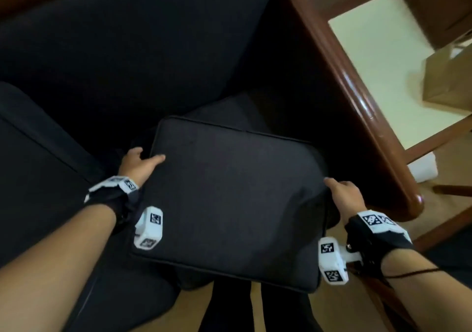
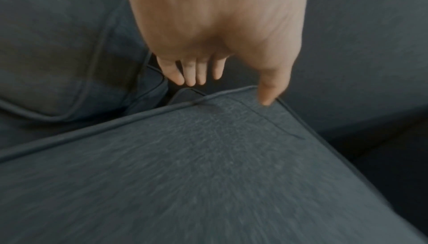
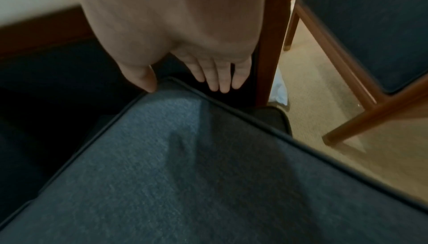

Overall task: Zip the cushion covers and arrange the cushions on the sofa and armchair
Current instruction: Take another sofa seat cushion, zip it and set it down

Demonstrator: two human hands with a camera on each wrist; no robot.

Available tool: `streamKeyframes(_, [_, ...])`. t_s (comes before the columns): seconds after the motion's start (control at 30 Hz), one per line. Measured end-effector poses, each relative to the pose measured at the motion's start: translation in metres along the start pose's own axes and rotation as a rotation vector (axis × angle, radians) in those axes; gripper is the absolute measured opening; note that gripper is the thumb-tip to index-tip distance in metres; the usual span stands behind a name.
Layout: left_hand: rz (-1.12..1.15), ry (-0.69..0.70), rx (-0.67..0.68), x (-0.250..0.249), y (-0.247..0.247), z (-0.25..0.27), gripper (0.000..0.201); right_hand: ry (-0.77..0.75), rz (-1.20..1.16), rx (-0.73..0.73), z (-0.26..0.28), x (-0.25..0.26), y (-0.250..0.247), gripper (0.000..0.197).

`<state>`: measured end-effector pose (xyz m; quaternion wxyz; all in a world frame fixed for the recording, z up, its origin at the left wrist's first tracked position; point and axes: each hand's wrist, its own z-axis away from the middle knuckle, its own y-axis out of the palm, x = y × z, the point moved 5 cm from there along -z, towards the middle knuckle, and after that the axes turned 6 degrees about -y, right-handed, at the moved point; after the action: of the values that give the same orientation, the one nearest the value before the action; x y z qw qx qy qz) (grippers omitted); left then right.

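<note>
A dark grey square cushion [image 1: 229, 199] with piped edges lies flat over the sofa seat, its near edge jutting past the seat front. My left hand [image 1: 146, 158] is at its left far corner, thumb on the top face [image 2: 208, 174], straight fingers [image 2: 192, 77] reaching down past the edge. My right hand [image 1: 342, 191] is at the right far corner in the same way. Its thumb touches the piping [image 3: 162, 86] and its straight fingers [image 3: 220, 83] hang beyond the edge. No zip shows on the cushion [image 3: 208, 174].
Dark sofa back cushion [image 1: 115, 50] behind; another seat cushion [image 1: 38, 165] at the left. The sofa's wooden armrest [image 1: 357, 96] runs along the right. Beyond it stand a wooden-framed armchair [image 3: 370, 28] and a brown paper bag [image 1: 447, 81] on the carpet.
</note>
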<state>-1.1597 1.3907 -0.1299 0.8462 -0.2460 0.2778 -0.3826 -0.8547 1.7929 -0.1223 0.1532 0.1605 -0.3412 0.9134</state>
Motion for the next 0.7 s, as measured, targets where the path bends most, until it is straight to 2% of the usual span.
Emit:
streamKeyframes(0.1, [0.099, -0.087, 0.119, 0.012, 0.019, -0.035, 0.099, 0.068, -0.099, 0.024, -0.032, -0.017, 0.022, 0.117])
streamKeyframes(0.2, [0.232, -0.157, 0.158, 0.043, 0.041, -0.051, 0.108, 0.128, -0.233, 0.032, -0.041, -0.019, 0.037, 0.13])
streamKeyframes(0.23, [0.246, -0.173, 0.12, 0.042, 0.043, -0.039, 0.111, 0.15, -0.275, 0.028, -0.038, -0.013, 0.039, 0.127])
streamKeyframes(0.27, [0.249, -0.175, 0.079, 0.039, 0.044, -0.027, 0.112, 0.166, -0.314, 0.027, -0.035, -0.01, 0.04, 0.116])
streamKeyframes(0.33, [0.279, -0.198, 0.042, 0.048, 0.044, -0.017, 0.109, 0.166, -0.402, 0.026, -0.034, -0.003, 0.042, 0.086])
streamKeyframes(0.4, [0.402, -0.262, 0.096, 0.059, 0.044, -0.008, 0.107, 0.172, -0.456, 0.058, -0.028, 0.003, 0.044, 0.073])
streamKeyframes(0.47, [0.523, -0.309, 0.14, 0.079, 0.044, -0.002, 0.102, 0.15, -0.496, 0.086, -0.018, 0.008, 0.043, 0.075])
streamKeyframes(0.53, [0.641, -0.334, 0.084, 0.111, 0.039, 0.005, 0.1, 0.156, -0.522, 0.115, -0.01, 0.006, 0.039, 0.094])
streamKeyframes(0.6, [0.799, -0.39, 0.019, 0.125, 0.031, 0.035, 0.101, 0.139, -0.563, 0.144, -0.01, 0.0, 0.033, 0.108])
streamKeyframes(0.63, [0.896, -0.41, 0.007, 0.127, 0.027, 0.054, 0.099, 0.117, -0.582, 0.167, 0.002, 0.009, 0.029, 0.106])
streamKeyframes(0.7, [1.035, -0.377, -0.017, 0.109, 0.013, 0.1, 0.087, 0.089, -0.605, 0.213, 0.032, 0.034, 0.023, 0.088])
